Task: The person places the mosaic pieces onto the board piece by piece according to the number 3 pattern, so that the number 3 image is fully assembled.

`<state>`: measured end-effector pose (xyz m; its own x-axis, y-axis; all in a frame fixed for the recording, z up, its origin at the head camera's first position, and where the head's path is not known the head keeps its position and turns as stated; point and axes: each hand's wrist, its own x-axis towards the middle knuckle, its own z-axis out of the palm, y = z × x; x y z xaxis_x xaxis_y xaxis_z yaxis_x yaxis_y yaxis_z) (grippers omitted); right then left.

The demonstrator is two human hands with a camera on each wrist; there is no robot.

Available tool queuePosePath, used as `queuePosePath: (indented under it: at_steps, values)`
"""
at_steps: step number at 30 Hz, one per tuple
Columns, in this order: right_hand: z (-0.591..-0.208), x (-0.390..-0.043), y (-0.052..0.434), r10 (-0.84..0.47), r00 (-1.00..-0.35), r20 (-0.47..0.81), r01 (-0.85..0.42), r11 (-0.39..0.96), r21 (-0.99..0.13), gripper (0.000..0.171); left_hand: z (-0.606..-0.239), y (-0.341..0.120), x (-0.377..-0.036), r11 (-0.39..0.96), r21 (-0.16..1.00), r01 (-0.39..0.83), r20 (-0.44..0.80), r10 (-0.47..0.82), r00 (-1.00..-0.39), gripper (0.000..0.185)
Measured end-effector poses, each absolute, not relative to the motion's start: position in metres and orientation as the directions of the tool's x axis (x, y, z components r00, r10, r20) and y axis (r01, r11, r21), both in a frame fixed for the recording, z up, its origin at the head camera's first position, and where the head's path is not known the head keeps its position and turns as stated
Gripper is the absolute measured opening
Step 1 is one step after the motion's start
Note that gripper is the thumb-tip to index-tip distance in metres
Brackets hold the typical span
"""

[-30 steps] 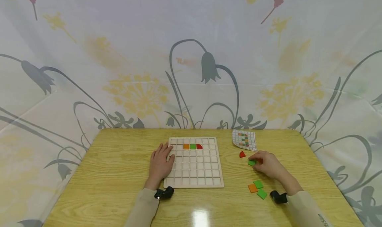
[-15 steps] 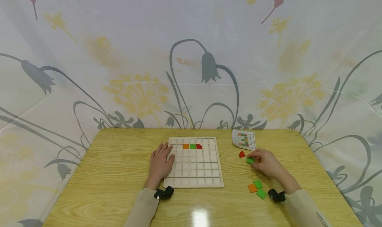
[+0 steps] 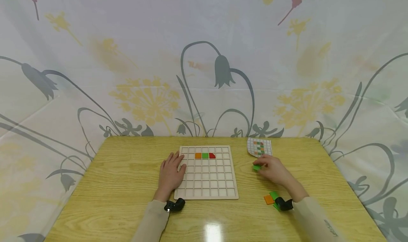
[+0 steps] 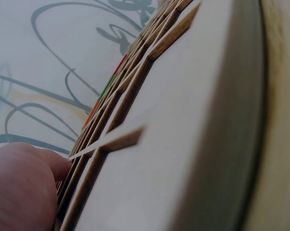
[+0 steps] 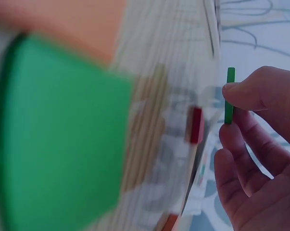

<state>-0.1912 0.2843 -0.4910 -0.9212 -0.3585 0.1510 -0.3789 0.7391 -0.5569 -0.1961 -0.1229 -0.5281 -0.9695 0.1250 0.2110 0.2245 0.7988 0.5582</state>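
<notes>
My left hand lies flat with fingers extended on the left edge of the wooden grid board. An orange square tile, a green square tile and a red quarter-round tile sit side by side in its second row. Between thumb and fingertips, my right hand pinches another green tile, raised above the table to the right of the board. A loose red tile shows in the right wrist view; in the head view the right hand hides it.
A printed pattern card with a curled edge lies at the back right, partly behind the right hand. Nearer the front are a loose orange tile and green tiles, partly covered by the black wrist camera. A patterned curtain hangs behind the table.
My right hand has lifted the green tile and moved left toward the board, passing over the loose red tile. The left hand has stayed in place.
</notes>
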Motion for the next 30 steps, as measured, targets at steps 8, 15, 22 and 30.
queuePosePath:
  at_steps: [8,15,22,30]
  values:
    - [-0.49,-0.2,0.262,-0.361,-0.917,0.17,-0.39,0.721,-0.573,0.026,-0.528,-0.122,-0.197,0.796,0.562,0.224,0.209,0.125,-0.97,0.044]
    - [-0.491,-0.205,0.243,-0.392,-0.893,0.22,-0.438,0.653,-0.618,0.026,-0.528,-0.122,-0.196,0.796,0.561,0.227,0.214,0.126,-0.969,0.044]
    - [-0.497,-0.213,0.221,-0.421,-0.881,0.215,-0.454,0.626,-0.634,0.023,-0.526,-0.122,-0.196,0.795,0.563,0.227,0.218,0.123,-0.968,0.044]
    - [-0.496,-0.215,0.199,-0.411,-0.895,0.176,-0.407,0.585,-0.702,0.024,-0.525,-0.122,-0.195,0.793,0.566,0.227,0.215,0.124,-0.969,0.044]
